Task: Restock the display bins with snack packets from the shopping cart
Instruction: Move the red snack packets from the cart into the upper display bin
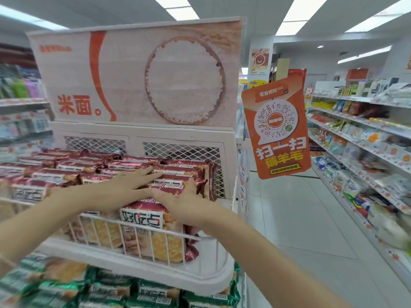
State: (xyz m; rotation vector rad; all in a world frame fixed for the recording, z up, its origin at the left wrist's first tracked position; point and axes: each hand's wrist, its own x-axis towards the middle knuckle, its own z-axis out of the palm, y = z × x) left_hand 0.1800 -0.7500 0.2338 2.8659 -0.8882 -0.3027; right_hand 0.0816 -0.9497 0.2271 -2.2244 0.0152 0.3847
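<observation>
Our left hand [138,179] and right hand [176,202] lie flat, fingers straight, on maroon snack packets [183,167] | likely light, slick, crushable | we'd grip long edges gently

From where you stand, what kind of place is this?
Most likely a supermarket: a white display bin full of red snack packets, long shelves of packaged goods on the right, and an orange QR-code sign.

Two hands are in view: the left hand [133,181] and the right hand [178,202]. One white wire bin [138,264] holds well over a dozen maroon packets [182,172], too crowded to count exactly. Below lie several green packets [155,290], blurred. There are two mesh panels [95,144], one rice poster [138,78] and one orange QR sign [277,127].
</observation>
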